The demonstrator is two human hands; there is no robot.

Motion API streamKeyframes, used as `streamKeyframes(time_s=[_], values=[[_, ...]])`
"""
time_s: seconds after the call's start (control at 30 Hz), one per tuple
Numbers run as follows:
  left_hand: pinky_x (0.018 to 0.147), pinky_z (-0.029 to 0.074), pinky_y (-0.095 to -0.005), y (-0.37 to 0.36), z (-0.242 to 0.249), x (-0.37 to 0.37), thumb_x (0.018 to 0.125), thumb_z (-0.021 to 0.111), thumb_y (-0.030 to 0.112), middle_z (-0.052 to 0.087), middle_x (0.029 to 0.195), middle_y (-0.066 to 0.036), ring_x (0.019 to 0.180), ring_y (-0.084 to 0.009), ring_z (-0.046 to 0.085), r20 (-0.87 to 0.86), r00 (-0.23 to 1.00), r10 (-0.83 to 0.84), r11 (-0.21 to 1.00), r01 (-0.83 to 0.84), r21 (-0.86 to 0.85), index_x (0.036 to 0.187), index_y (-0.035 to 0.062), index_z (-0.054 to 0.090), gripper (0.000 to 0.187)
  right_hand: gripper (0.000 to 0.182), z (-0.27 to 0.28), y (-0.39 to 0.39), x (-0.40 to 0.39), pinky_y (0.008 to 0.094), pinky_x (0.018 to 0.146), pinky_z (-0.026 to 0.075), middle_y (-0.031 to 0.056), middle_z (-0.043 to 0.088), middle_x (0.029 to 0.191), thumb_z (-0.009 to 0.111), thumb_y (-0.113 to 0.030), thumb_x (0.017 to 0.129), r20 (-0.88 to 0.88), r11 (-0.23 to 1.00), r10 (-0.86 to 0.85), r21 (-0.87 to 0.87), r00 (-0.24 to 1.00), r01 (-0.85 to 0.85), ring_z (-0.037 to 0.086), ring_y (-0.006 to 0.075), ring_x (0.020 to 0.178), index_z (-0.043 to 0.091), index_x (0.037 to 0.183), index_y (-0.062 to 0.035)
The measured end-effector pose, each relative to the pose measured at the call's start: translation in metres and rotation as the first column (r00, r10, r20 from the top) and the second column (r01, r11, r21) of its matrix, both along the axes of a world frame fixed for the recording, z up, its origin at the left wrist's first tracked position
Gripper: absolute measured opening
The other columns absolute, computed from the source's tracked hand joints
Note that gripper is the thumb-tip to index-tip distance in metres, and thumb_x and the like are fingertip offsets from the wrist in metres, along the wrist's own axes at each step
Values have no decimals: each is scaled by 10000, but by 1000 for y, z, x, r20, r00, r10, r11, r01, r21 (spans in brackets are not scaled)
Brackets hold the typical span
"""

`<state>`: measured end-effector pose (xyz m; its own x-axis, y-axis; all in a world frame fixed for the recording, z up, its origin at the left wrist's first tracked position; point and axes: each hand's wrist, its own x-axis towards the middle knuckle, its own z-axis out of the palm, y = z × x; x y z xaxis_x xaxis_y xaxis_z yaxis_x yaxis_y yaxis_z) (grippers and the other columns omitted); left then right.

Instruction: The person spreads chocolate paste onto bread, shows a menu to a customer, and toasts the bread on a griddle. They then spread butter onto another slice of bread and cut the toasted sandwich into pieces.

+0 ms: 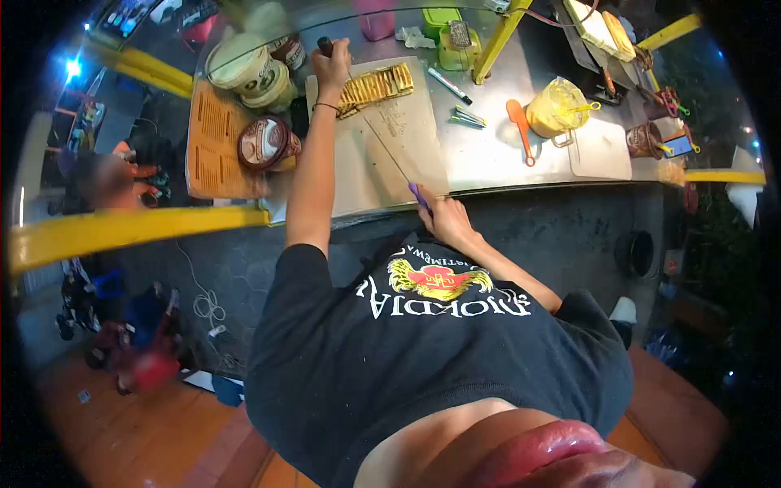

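Observation:
My left hand (pixel 332 67) reaches across the counter, its fingers wrapped round the dark handle (pixel 325 46) of a tool; the tool's working end cannot be made out. Beside it lies toasted bread (pixel 376 88), cut across into several narrow strips, on a pale cutting board (pixel 399 159) scattered with brown crumbs. Close to my body, my right hand (pixel 449 220) grips a long thin knife (pixel 392 156) by its purple handle. Its blade slants over the board, tip toward the bread and a little apart from it.
Tubs (pixel 264 145) stand at the left, by a brown printed sheet (pixel 218 138). Right of the board are a marker (pixel 449 86), an orange spatula (pixel 519 130), a yellow-smeared pitcher (pixel 556 110) and a white board (pixel 600 150). A yellow post (pixel 500 41) rises from the counter.

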<state>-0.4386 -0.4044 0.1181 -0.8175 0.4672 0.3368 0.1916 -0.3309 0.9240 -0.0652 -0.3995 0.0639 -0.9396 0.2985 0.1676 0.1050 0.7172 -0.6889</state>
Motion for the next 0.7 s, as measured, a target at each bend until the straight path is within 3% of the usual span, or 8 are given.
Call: streamKeyframes(time_s=[0.13, 0.2, 0.33, 0.37, 0.43, 0.5, 0.57, 0.7], values=[[431, 215, -278, 1, 8, 12, 886, 599, 158, 286, 506, 48, 419, -77, 246, 49, 998, -31, 999, 31, -9, 586, 137, 356, 387, 322, -3, 23, -50, 426, 534, 508, 163, 662, 763, 568, -206, 920, 74, 993, -18, -119, 997, 27, 623, 309, 555, 563, 1199, -47], [429, 203, -263, 4, 23, 19, 893, 602, 165, 297, 527, 58, 427, -63, 254, 94, 995, 39, 999, -38, -10, 615, 148, 382, 355, 317, -31, 37, -71, 292, 511, 500, 103, 654, 737, 575, -232, 941, 195, 331, 405, -942, 893, 55, 625, 156, 573, 558, 1217, -77], [449, 170, -259, -21, 96, 55, 950, 483, 139, 225, 533, 54, 457, -63, 173, 22, 952, -305, 945, 299, 129, 601, 159, 282, 403, 299, -13, 29, -44, 225, 499, 479, 54, 610, 652, 562, -290, 956, -99, -77, 376, -994, 921, -75, 598, 107, 558, 564, 1125, -43], [454, 207, -264, -25, 112, 87, 970, 435, 121, 273, 531, 39, 460, -75, 236, -156, 913, -378, 910, 397, 119, 588, 134, 312, 401, 351, -5, 33, -29, 269, 493, 472, 63, 598, 668, 532, -337, 960, -255, -285, 350, -946, 901, -157, 575, 144, 541, 562, 1105, -19], [572, 371, -312, -24, 80, 146, 944, 430, 68, 453, 633, -23, 596, -169, 457, -715, 680, -159, 985, 63, -160, 636, 84, 426, 308, 399, 11, 35, -2, 320, 498, 459, 67, 576, 649, 498, -377, 958, -448, -599, 198, -759, 872, -253, 525, 191, 485, 560, 1079, -1], [846, 455, -371, -18, 47, 245, 769, 654, 105, 621, 911, -81, 928, -253, 593, -520, 631, -575, 812, 519, -267, 889, 76, 607, 132, 407, 35, 48, 23, 299, 509, 470, 78, 603, 721, 442, -363, 985, -504, -655, 70, -674, 861, -342, 556, 163, 535, 508, 1182, -13], [926, 435, -419, 10, 41, 299, 632, 793, 249, 638, 1044, -106, 1061, -314, 579, -671, 325, -666, 695, 597, -400, 978, 85, 634, 414, 342, -9, 70, 43, 265, 485, 466, 64, 608, 747, 461, -329, 982, 157, -660, -166, -751, 973, 9, 569, 134, 551, 530, 1142, -35], [1131, 180, -547, 36, 16, 330, 619, 826, 473, 269, 1501, -216, 1394, -436, 204, -516, 212, -830, 556, 387, -736, 1371, 127, 479, 898, 280, -10, 139, 91, 225, 481, 470, 59, 596, 742, 536, -302, 943, -6, 160, -106, -987, 994, 11, 563, 93, 587, 607, 1060, -57]])
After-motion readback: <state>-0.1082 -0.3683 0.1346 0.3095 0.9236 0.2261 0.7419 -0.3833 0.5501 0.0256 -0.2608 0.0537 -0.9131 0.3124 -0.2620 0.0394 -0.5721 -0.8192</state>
